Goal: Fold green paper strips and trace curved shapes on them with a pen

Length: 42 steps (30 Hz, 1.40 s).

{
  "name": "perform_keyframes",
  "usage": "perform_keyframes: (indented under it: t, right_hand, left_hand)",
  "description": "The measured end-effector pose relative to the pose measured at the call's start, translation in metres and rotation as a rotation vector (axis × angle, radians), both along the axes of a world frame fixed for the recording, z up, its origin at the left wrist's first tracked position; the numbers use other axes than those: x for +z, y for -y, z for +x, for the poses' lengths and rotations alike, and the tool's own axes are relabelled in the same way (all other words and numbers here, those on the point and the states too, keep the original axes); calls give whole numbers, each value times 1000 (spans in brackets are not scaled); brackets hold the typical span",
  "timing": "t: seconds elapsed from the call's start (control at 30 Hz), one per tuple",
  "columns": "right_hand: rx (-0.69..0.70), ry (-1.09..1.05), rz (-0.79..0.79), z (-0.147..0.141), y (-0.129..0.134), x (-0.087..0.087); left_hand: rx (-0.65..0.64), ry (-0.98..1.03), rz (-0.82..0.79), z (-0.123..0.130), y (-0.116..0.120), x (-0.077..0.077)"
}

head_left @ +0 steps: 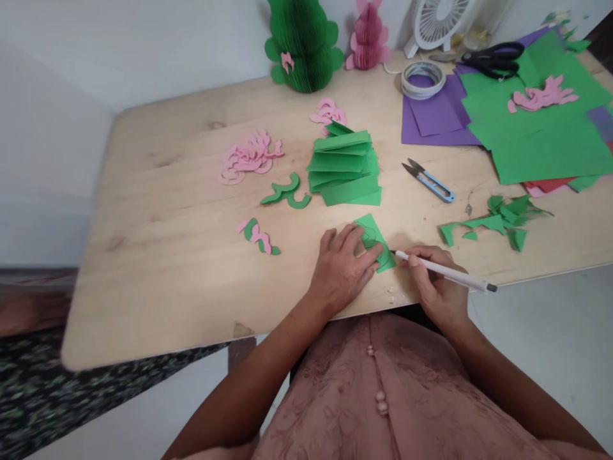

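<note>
A small green card (382, 236) lies flat on the tabletop (167, 281), just on the near side of the stack of green slips (345, 163), with dark curved lines drawn on it. The left hand (342, 262) presses on the card, its grip open and fingers spread. The right hand (438, 281) has its grip closed around a white pen (453, 273), the tip at the card's right edge. Left of the stack are curved green cutouts (288, 188), then a pile of pink cutouts (251, 154). Right of it lie blue-handled snips (433, 181) and, farther right and nearer, green scraps (495, 222). Beyond the stack stands a green pleated paper figure (304, 48).
</note>
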State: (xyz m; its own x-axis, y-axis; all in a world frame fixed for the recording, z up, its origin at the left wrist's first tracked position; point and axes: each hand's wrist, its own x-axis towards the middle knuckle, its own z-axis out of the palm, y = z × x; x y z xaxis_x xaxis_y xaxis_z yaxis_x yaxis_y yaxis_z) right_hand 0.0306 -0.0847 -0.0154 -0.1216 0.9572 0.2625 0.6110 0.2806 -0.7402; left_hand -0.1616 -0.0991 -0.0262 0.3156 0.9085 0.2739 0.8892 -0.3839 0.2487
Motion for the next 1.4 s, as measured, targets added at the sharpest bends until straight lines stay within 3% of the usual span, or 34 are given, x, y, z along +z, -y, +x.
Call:
perform_keyframes:
  t: [1.4]
  right_hand:
    - [36, 22, 40, 2, 4, -2]
  left_hand:
    - [0, -1, -6, 0, 1, 0]
